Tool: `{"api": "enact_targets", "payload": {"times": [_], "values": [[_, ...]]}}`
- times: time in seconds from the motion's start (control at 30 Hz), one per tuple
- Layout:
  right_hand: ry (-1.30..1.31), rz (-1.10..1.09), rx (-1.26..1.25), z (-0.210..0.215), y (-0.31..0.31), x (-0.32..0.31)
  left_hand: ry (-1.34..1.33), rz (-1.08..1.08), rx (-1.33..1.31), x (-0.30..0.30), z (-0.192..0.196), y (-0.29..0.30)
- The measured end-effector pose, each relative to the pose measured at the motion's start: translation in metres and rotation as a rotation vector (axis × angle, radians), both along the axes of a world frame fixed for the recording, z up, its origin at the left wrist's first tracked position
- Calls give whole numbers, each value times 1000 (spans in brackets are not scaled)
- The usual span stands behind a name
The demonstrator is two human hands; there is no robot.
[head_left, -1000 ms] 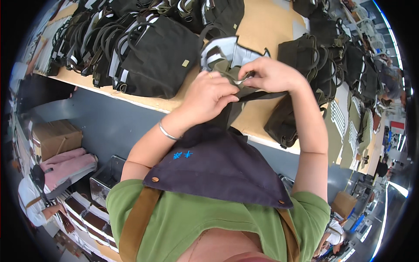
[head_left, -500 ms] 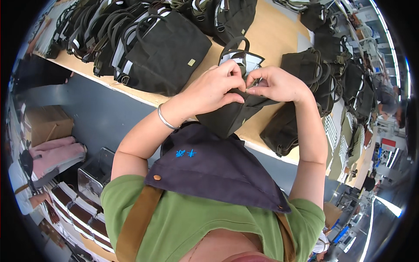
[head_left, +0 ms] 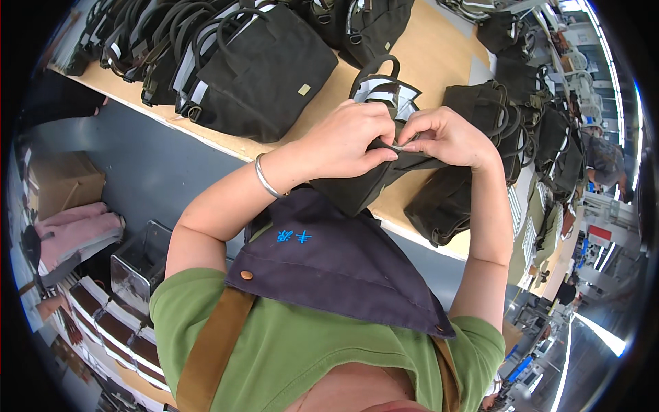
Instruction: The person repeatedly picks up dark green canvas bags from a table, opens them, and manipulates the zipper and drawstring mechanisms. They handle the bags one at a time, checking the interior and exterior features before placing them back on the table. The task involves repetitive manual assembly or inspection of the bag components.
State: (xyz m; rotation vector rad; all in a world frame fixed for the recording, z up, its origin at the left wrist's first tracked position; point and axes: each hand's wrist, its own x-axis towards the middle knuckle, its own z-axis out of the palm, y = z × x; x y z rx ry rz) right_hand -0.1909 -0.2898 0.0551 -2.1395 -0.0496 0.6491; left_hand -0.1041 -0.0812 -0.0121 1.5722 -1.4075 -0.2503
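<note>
A dark olive-black handbag [head_left: 357, 192] stands tilted at the table's near edge, in front of my apron. My left hand [head_left: 353, 139] is closed on the rim of its opening, thumb against curled fingers. Just to the right, my right hand [head_left: 449, 139] pinches the same rim between thumb and forefinger, and the fingertips of both hands nearly meet. What small part lies between them is too hidden to make out. Behind the hands rise the bag's looped handle [head_left: 376, 63] and a pale lining or paper [head_left: 406, 103].
Many similar bags [head_left: 271, 72] crowd the table's left side, and more [head_left: 473, 103] stand on the right. One dark bag [head_left: 443, 206] lies by the right forearm. Bare wood tabletop [head_left: 429, 51] shows between them. A cardboard box [head_left: 65, 182] and black crate [head_left: 141, 264] stand at left.
Both hands have shifted slightly right and down along the bag's rim, still pinching it. My left fingers have curled in closer. The whole view has moved a little.
</note>
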Motion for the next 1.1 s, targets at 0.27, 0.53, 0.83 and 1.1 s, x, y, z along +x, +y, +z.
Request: {"api": "enact_targets", "payload": {"times": [0.27, 0.53, 0.83, 1.1], "values": [[-19, 83, -94, 12, 8, 5, 28, 68, 50, -2, 3, 4], [-69, 73, 5, 9, 6, 5, 67, 98, 44, -4, 0, 4], [-47, 138, -25, 13, 8, 8, 87, 115, 139, -4, 4, 7], [-46, 96, 59, 7, 4, 7, 67, 164, 171, -9, 2, 5]]}}
